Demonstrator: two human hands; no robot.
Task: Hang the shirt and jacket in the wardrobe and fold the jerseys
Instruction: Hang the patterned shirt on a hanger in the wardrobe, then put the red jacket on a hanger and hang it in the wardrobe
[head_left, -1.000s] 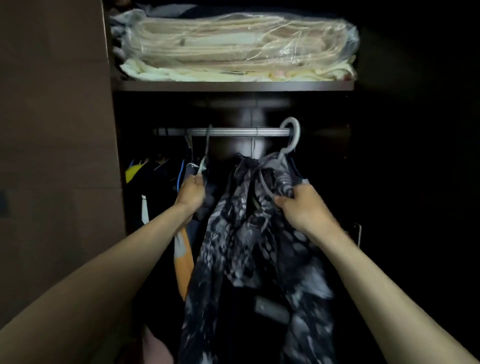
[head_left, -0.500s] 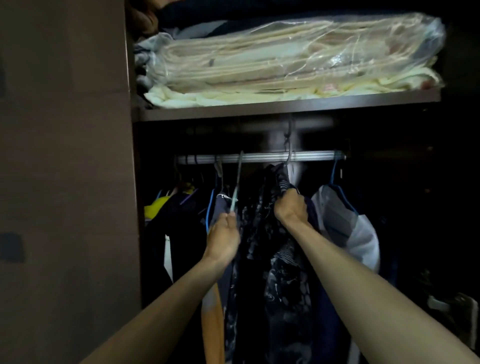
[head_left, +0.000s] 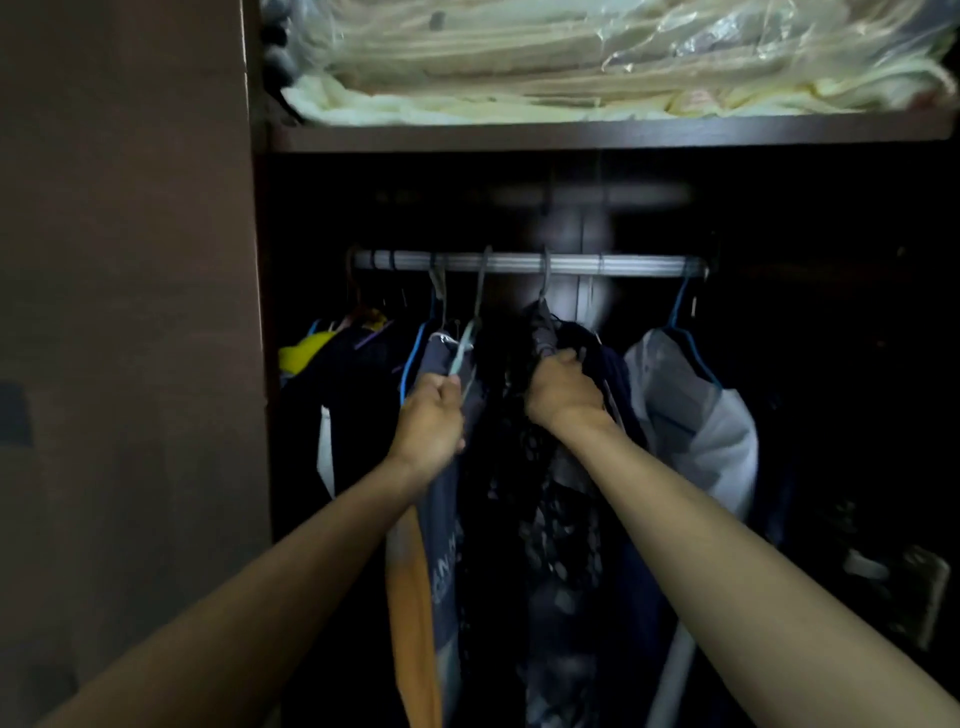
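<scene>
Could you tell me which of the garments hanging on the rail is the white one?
It is the white garment at the far right of the rail, on a blue hanger; the others are dark, grey, orange or yellow.

The silver metal hanging rail is crowded on its left half with hangers and dark garments. Bare rail shows between the patterned black-and-grey shirt and the white plastic-covered garment at the right end. The brown wooden shelf closes off the space above.

dim, underexposed wardrobe interior; light falls from the front onto the shelf bundle; motion blur softens everything, edges bowed.
</scene>
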